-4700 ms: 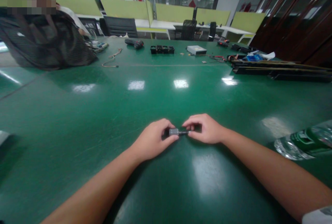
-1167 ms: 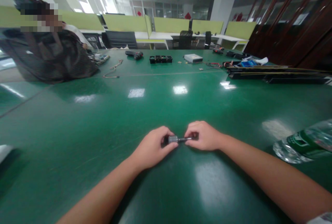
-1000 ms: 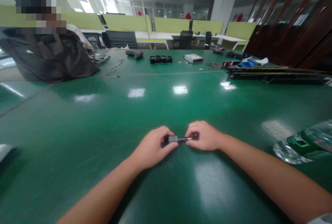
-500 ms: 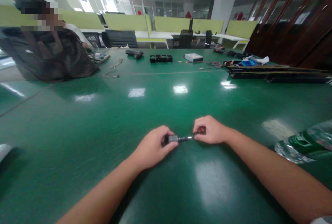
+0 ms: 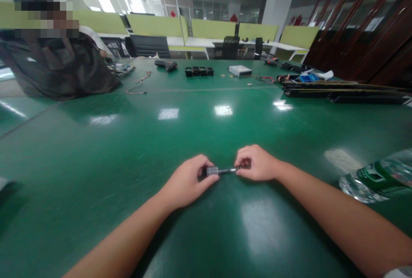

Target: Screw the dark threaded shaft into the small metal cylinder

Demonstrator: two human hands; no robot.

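Note:
Low over the green tabletop, my left hand (image 5: 189,181) is closed around a short grey cylinder (image 5: 212,171), thumb and forefinger gripping it. From its right end a thin dark rod with a silvery tip (image 5: 228,170) points to the right. My right hand (image 5: 257,163) is closed in a pinch on a small dark ribbed piece (image 5: 238,167) at the end of that rod. The fingers cover most of this piece, so its kind does not show. Whether it touches the rod's tip I cannot tell.
A plastic bottle (image 5: 380,179) lies at the right. Farther back are a power drill (image 5: 166,65), black fans (image 5: 199,71), a silver box (image 5: 240,71), a cable (image 5: 139,87) and dark metal strips (image 5: 341,91). A large dark bag (image 5: 64,65) stands at the left, a person behind it.
Both hands have shifted slightly left with the pieces they hold. The right hand has come a little closer to the grey cylinder. The grips look the same.

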